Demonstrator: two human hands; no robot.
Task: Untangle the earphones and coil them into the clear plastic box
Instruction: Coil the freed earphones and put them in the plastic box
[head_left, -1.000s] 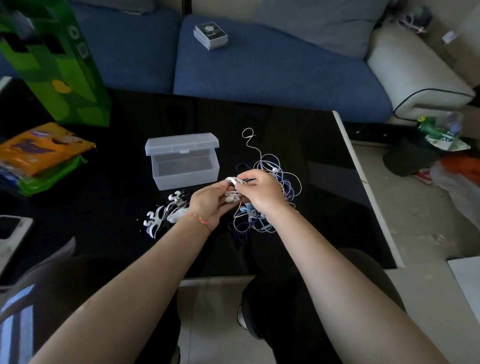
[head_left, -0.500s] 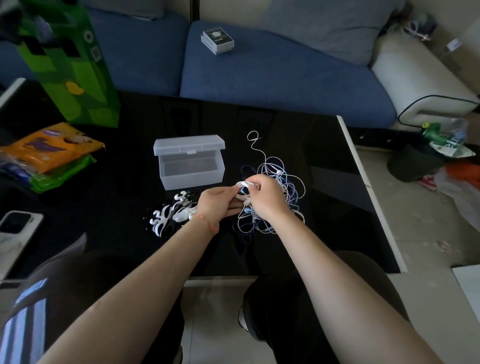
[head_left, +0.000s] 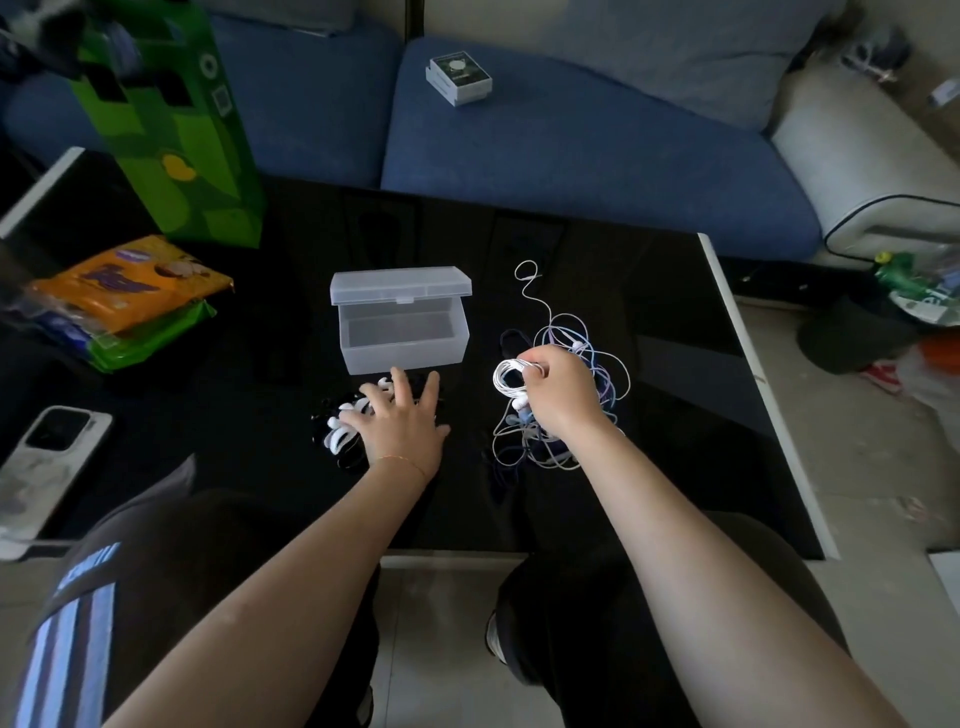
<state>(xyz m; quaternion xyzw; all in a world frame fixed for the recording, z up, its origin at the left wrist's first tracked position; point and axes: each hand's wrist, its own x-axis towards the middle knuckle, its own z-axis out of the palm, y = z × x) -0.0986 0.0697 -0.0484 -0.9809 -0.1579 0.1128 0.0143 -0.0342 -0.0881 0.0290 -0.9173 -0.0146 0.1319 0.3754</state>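
The clear plastic box (head_left: 405, 332) stands on the black table with its lid up and nothing inside. To its right, my right hand (head_left: 558, 397) pinches a small coil of white earphone cable (head_left: 506, 379) above a tangled heap of white, blue and purple earphones (head_left: 597, 374). One white cable end (head_left: 527, 273) trails from the heap toward the sofa. My left hand (head_left: 402, 421) lies with fingers spread over a cluster of white and black cable winders (head_left: 337, 434) just in front of the box.
A green paper bag (head_left: 171, 119) and an orange snack pack (head_left: 124, 280) sit at the table's (head_left: 649, 291) left. A phone (head_left: 49, 457) lies at the near left edge. A small boxed item (head_left: 458, 79) rests on the blue sofa. My knees are under the near edge.
My hands have separated. The left hand let go of the cable and moved left onto the winders. The right hand kept the white coil and holds it by the tangle.
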